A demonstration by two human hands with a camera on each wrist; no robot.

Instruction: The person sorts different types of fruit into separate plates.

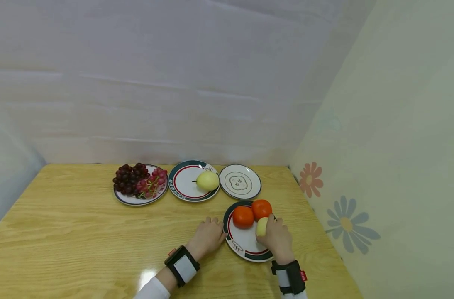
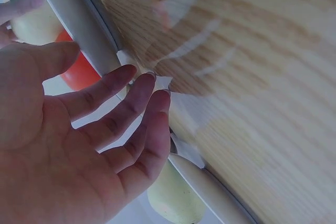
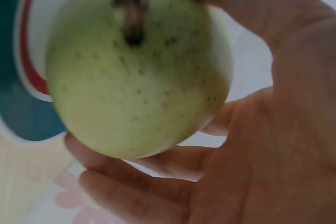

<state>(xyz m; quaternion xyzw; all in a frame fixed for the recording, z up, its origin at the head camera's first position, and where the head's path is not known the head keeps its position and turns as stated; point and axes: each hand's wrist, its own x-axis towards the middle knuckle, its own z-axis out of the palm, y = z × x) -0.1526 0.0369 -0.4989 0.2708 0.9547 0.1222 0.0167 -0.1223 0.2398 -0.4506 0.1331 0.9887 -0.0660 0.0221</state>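
"Grasping what, exactly?"

"Your right hand (image 1: 279, 240) grips the pear (image 1: 262, 226) at the right of the near plate (image 1: 245, 238), beside two red fruits (image 1: 243, 217). Your left hand (image 1: 209, 234) has a released grip by the left rim. Cradle gently; avoid bumping neighbours."

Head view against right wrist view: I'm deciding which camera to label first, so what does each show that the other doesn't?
Only the head view shows the left hand, the dark grapes, the pink-red grapes, the unheld pear and the white plate with a central emblem.

Only the right wrist view shows the brown specks on the held pear and the palm side of the right hand.

Both show that hand's fingers holding the pear, and the green-rimmed plate, though the wrist view catches only part of it.
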